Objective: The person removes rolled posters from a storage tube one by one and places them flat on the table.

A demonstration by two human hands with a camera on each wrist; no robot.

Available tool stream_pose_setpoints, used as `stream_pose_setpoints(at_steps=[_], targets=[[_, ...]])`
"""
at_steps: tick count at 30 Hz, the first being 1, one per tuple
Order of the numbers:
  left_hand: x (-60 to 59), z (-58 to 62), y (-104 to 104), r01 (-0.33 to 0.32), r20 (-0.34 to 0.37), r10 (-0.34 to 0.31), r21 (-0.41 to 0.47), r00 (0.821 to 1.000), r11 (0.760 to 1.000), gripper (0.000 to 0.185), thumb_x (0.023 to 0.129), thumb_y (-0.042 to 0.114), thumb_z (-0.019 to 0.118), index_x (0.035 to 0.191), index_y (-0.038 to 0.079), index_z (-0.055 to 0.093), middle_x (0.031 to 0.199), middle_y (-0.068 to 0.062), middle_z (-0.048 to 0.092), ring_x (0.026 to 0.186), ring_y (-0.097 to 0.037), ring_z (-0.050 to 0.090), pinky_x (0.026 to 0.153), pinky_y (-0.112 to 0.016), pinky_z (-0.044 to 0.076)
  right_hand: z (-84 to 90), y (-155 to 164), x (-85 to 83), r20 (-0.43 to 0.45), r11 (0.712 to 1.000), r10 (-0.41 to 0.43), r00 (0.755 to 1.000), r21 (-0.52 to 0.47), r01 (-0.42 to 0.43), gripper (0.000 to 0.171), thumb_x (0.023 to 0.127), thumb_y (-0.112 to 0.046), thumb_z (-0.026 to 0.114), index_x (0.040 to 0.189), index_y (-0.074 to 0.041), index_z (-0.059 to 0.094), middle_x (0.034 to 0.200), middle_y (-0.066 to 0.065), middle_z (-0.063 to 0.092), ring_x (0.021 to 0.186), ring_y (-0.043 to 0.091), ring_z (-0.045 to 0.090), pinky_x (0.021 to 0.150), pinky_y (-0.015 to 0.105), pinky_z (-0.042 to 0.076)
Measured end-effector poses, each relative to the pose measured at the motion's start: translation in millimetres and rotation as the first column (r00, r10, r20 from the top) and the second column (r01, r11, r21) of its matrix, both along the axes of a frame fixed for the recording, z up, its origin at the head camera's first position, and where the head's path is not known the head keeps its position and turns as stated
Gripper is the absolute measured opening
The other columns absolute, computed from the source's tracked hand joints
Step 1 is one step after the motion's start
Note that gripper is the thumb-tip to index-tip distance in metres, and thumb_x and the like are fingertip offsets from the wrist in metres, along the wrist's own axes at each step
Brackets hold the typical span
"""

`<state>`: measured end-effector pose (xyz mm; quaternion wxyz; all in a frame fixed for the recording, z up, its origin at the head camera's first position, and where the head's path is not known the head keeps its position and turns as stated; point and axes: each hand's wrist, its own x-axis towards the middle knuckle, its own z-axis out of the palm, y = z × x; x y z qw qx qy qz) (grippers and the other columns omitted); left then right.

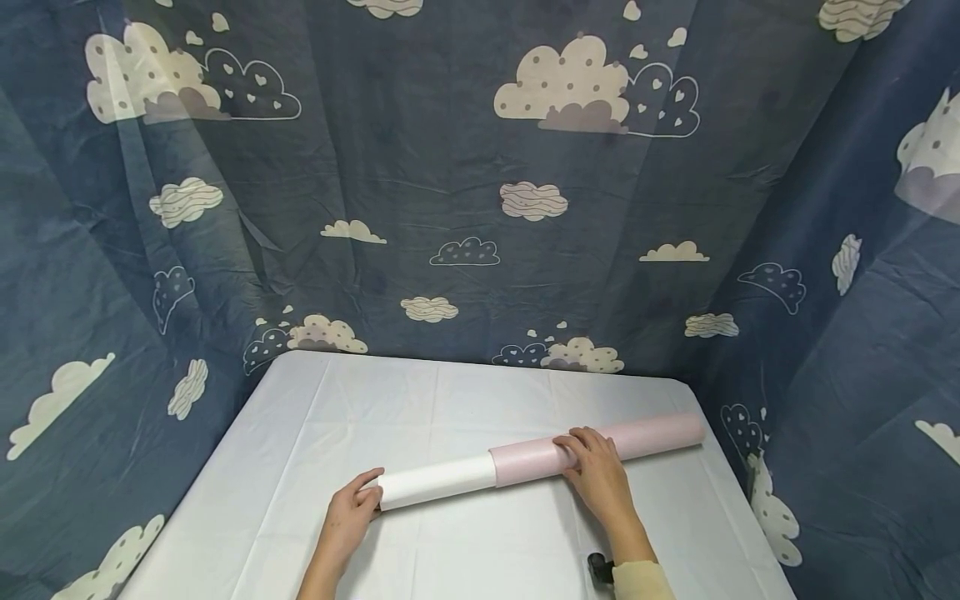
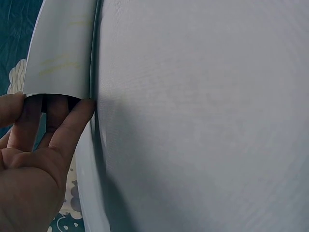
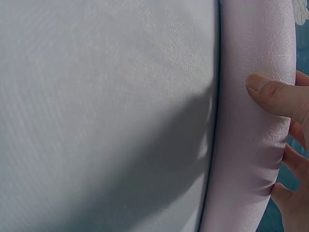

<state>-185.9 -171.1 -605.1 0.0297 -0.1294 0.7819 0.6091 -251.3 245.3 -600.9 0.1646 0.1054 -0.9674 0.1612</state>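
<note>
While the head view shows me the whole roll [image 1: 540, 458] lying across the white tabletop [image 1: 300, 433], pink sleeve over a white inner part, the wrist views fill in the grips. Left hand [image 1: 348, 512] at the roll's white end: left wrist shows fingers [image 2: 72, 125] tucked into the open end. Right hand [image 1: 596, 475] on the pink part: thumb [image 3: 275, 96] and fingers wrapped round it.

roll [image 1: 540, 457] lying crosswise on worktop [image 1: 420, 400] | left hand [image 1: 351, 510] at left end | right hand [image 1: 597, 475] atop middle | curtain [image 1: 465, 183] behind
</note>
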Motion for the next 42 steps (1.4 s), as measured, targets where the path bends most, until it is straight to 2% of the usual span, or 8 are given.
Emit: stream_pose_setpoints(at_steps=[5,15,27,33,42], targets=[[0.2,0.4,0.9,-0.005,0.002,0.005,-0.007,1.0,1.0,0.042,0.106,0.012,0.059,0.147,0.002,0.06,0.124,-0.026,0.075,0.115,-0.037,0.076,0.093,-0.039,0.065,0.0,1.6,0.1,0.005,1.0,-0.005,1.0,0.001,0.005,0.058,0.078,-0.008,0.094,0.128,-0.026,0.071,0.141,0.01,0.064,0.142,0.036,0.054,0.123,0.071,0.035],[-0.1,-0.1,0.7,-0.007,-0.002,0.007,-0.006,1.0,1.0,0.042,0.106,0.011,0.058,0.147,0.003,0.06,0.126,-0.027,0.074,0.117,-0.038,0.075,0.094,-0.04,0.065,-1.1,5.9,0.6,-0.06,1.0,-0.004,0.998,-0.009,0.003,0.06,0.073,-0.004,0.095,0.125,-0.023,0.073,0.136,0.012,0.066,0.137,0.037,0.057,0.119,0.073,0.039],[-1.1,-0.4,-0.2,-0.004,-0.005,0.004,0.002,1.0,1.0,0.042,0.106,0.01,0.058,0.147,0.003,0.06,0.125,-0.028,0.074,0.116,-0.038,0.075,0.093,-0.038,0.065,1.4,13.0,0.2,-0.009,1.0,-0.011,1.0,-0.007,0.011,0.058,0.077,-0.005,0.094,0.127,-0.023,0.072,0.139,0.013,0.065,0.141,0.038,0.055,0.121,0.073,0.036],[-1.6,0.7,0.1,-0.005,-0.01,0.005,0.0,1.0,1.0,0.042,0.106,0.01,0.059,0.147,0.003,0.06,0.125,-0.028,0.074,0.117,-0.039,0.075,0.092,-0.035,0.065,1.4,15.6,-0.3,-0.002,1.0,-0.018,1.0,-0.003,0.018,0.058,0.077,-0.005,0.094,0.127,-0.024,0.071,0.14,0.013,0.064,0.141,0.038,0.054,0.121,0.074,0.035],[-0.9,0.0,-2.1,-0.01,0.006,0.01,-0.009,1.0,1.0,0.042,0.107,0.01,0.057,0.148,0.003,0.059,0.126,-0.027,0.074,0.118,-0.038,0.074,0.094,-0.039,0.065,-1.9,20.2,-1.5,-0.002,0.999,-0.041,0.999,0.005,0.041,0.059,0.077,-0.006,0.094,0.128,-0.024,0.072,0.14,0.012,0.064,0.141,0.037,0.054,0.122,0.073,0.034]])
